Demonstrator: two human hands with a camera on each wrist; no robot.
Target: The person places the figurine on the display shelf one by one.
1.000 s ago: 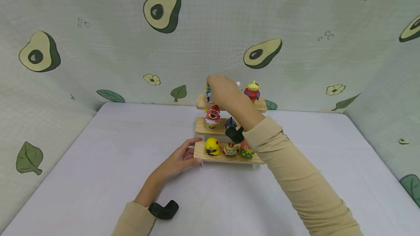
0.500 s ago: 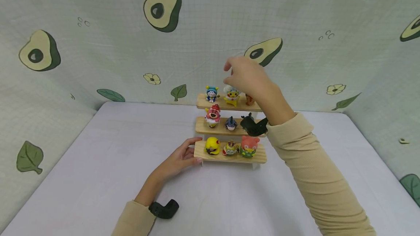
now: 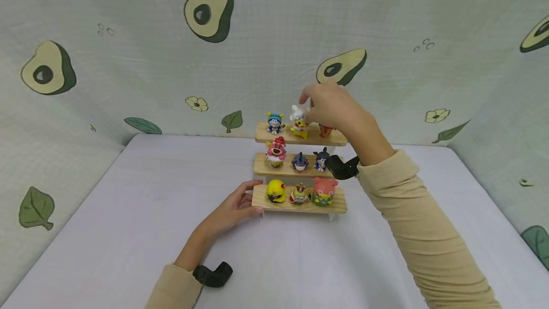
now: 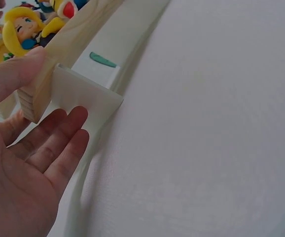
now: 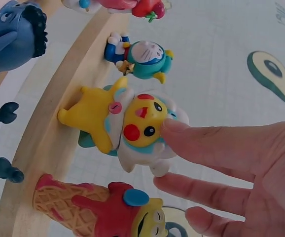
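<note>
A three-tier wooden display shelf holds rows of small cartoon figurines. My left hand grips the bottom tier's left end, thumb on top and the other fingers below, near the white support. On the top tier stands a yellow Pikachu figurine with a white hood. My right hand reaches it from the right. In the right wrist view the thumb tip is at the side of its head, and the other fingers stretch out near the hood. Beside it are a blue-hooded figurine and a red-and-yellow cone-based figurine.
Lower tiers carry a pink bear figurine, a grey-blue donkey figurine, a yellow-haired figurine, a crowned figurine and a pink-headed figurine. The white-covered table meets an avocado-print cloth behind the shelf.
My right hand has moved right from the blue-hooded figurine, up over the top tier, then slightly down to the Pikachu figurine. The left hand keeps its place on the shelf end.
</note>
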